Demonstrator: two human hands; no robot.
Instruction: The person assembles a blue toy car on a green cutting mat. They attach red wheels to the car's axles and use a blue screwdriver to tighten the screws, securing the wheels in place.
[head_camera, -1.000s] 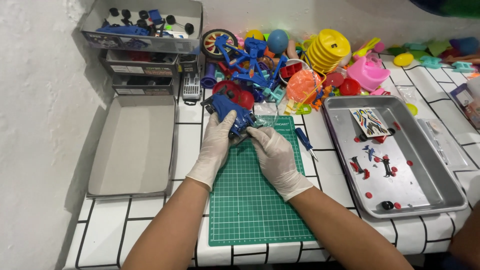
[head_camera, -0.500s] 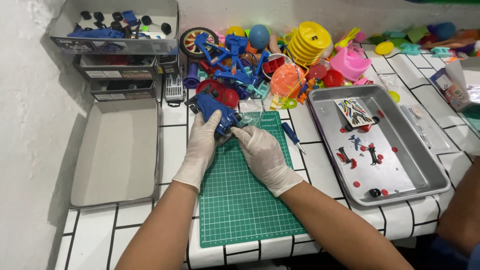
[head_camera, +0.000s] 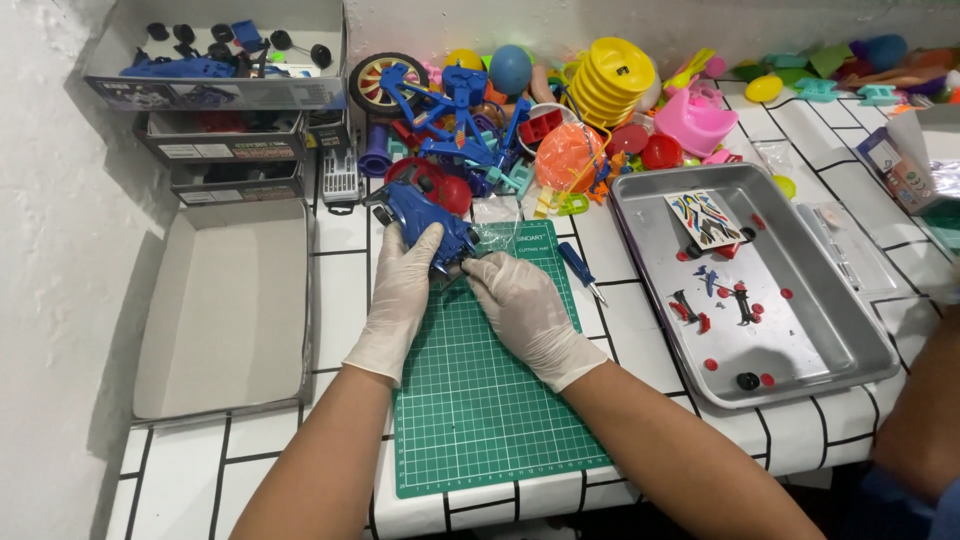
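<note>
The hands have barely moved. The left hand (head_camera: 403, 290) holds the blue toy car (head_camera: 425, 222); the right hand (head_camera: 520, 305) pinches its end. Small parts wait in the metal tray (head_camera: 860, 330), right of both hands.

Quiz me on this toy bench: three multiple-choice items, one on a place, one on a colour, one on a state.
1. Where does the small screwdriver lie?
A. inside the metal tray
B. between the cutting mat and the metal tray
C. in the grey box lid

2. What colour is the toy body held by the left hand?
A. blue
B. yellow
C. pink

3. How are both hands covered?
A. bare
B. in white gloves
C. in black mittens

Answers: 1 B, it rests on the tiles right of the cutting mat, left of the metal tray. 2 A, the toy body is blue. 3 B, the right hand and left both wear white gloves.
</note>
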